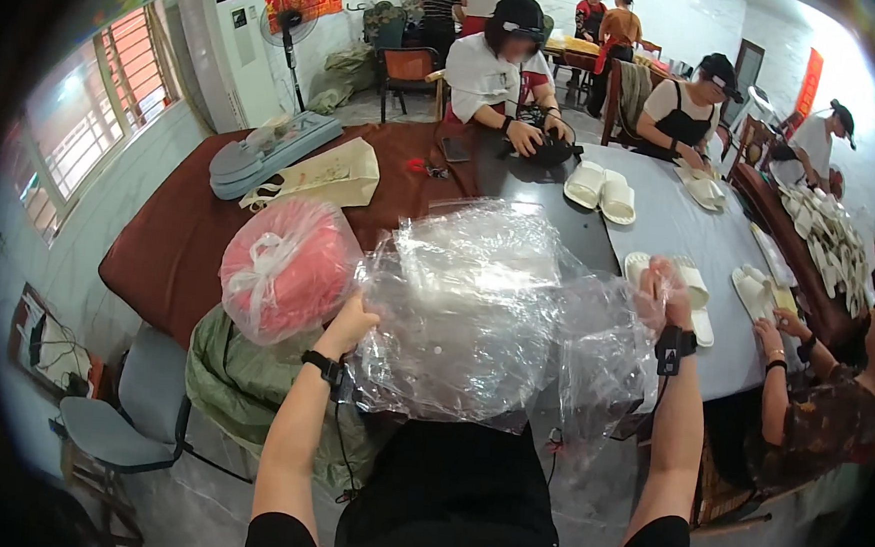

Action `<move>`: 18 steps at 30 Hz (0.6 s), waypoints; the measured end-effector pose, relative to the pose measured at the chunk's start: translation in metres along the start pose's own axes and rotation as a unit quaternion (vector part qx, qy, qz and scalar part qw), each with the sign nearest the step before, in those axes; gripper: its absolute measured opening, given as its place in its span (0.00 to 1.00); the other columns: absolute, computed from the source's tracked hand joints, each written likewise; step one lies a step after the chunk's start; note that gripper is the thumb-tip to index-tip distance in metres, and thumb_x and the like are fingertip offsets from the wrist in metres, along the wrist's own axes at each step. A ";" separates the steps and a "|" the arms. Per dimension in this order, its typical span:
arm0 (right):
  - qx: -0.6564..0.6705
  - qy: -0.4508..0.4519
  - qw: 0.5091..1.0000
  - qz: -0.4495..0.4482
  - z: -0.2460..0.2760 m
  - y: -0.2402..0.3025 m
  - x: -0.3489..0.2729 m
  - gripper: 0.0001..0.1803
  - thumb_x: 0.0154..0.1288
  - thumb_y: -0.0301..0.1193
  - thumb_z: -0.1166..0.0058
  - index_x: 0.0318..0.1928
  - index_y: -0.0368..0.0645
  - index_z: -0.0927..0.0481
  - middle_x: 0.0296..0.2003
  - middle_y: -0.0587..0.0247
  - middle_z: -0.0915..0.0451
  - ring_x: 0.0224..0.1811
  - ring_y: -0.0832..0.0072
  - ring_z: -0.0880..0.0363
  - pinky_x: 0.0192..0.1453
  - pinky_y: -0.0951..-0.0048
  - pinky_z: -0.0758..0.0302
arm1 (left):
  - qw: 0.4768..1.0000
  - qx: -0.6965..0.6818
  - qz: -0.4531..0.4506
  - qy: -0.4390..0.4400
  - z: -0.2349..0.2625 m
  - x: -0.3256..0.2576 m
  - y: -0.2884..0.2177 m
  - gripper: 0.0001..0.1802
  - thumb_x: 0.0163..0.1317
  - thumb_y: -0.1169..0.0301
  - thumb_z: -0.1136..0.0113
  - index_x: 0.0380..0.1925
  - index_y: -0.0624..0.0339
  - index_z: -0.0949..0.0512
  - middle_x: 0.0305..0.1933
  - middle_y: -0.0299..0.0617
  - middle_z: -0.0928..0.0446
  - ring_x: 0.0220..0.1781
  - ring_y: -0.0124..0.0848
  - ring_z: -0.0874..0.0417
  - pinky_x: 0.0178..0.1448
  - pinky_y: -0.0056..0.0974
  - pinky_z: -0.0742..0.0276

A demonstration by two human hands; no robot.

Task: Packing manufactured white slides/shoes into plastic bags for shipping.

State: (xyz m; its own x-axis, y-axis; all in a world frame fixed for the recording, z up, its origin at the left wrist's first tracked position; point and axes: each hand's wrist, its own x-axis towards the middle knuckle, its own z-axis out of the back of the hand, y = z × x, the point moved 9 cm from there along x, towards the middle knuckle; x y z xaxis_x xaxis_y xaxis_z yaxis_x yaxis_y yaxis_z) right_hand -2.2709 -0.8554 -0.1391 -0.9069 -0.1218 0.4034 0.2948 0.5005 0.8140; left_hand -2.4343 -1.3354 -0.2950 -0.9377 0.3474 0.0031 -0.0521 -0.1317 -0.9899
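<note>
A large clear plastic bag (465, 315) lies crinkled over the near end of the table and hangs past its front edge. My left hand (354, 321) is closed on the bag's left edge. At its other side my right hand (665, 292) is raised among the folds, closed on a loose part of the film, which partly covers the fingers. Beside my left hand sits a tied clear bag of pink material (287, 269). White slippers (695, 284) rest on the table just beyond my right hand.
A cream tote bag (328, 177), a grey-blue case (264, 158), a phone (454, 150) and red-handled pliers (422, 167) lie farther back. Co-workers sit across and to the right, one handling a slipper (755, 293). A grey chair (144, 406) and green sack (240, 392) stand at left.
</note>
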 end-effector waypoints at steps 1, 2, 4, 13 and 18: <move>-0.016 0.063 0.998 0.010 -0.029 0.000 0.019 0.18 0.66 0.24 0.43 0.57 0.39 0.24 0.33 0.66 0.20 0.26 0.83 0.24 0.27 0.81 0.29 | 0.999 -0.039 0.022 0.019 -0.006 0.005 0.004 0.36 0.48 0.87 0.49 0.64 0.68 0.35 0.49 0.44 0.24 0.47 0.33 0.20 0.49 0.35 0.21; -0.101 0.065 0.990 -0.073 -0.054 -0.016 0.039 0.19 0.67 0.25 0.43 0.57 0.40 0.24 0.33 0.67 0.20 0.26 0.84 0.25 0.27 0.80 0.29 | 0.999 -0.037 0.030 0.025 -0.013 0.005 -0.002 0.37 0.49 0.87 0.48 0.65 0.68 0.36 0.49 0.45 0.24 0.47 0.33 0.20 0.49 0.35 0.21; -0.199 0.114 0.954 -0.193 -0.142 -0.059 0.081 0.19 0.70 0.25 0.45 0.60 0.39 0.25 0.33 0.67 0.19 0.28 0.84 0.25 0.29 0.79 0.28 | 0.996 -0.061 0.046 0.041 -0.011 -0.001 -0.001 0.39 0.49 0.88 0.48 0.66 0.68 0.37 0.49 0.45 0.24 0.47 0.33 0.20 0.49 0.35 0.21; -0.591 0.275 0.757 0.032 -0.180 -0.285 0.141 0.30 0.63 0.27 0.43 0.67 0.53 0.28 0.49 0.52 0.17 0.49 0.58 0.17 0.51 0.63 0.22 | 0.900 -0.379 0.182 0.113 -0.049 -0.026 -0.012 0.31 0.65 0.58 0.37 0.64 0.63 0.30 0.57 0.38 0.22 0.55 0.33 0.20 0.60 0.39 0.24; -0.693 0.125 0.698 0.132 -0.176 -0.225 0.107 0.43 0.59 0.31 0.35 0.74 0.61 0.39 0.72 0.53 0.38 0.68 0.51 0.34 0.67 0.49 0.32 | 0.994 -0.032 0.066 0.077 -0.031 -0.027 -0.007 0.30 0.54 0.80 0.31 0.59 0.65 0.27 0.51 0.41 0.20 0.49 0.31 0.18 0.52 0.37 0.21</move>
State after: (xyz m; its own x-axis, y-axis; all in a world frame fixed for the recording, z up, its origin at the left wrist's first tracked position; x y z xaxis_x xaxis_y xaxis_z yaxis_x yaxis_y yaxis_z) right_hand -2.3817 -1.1320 -0.2055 -0.7361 -0.4141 0.5354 0.6064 -0.7549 0.2499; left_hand -2.3980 -1.3148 -0.2929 -0.8714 0.4688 -0.1444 0.0947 -0.1280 -0.9872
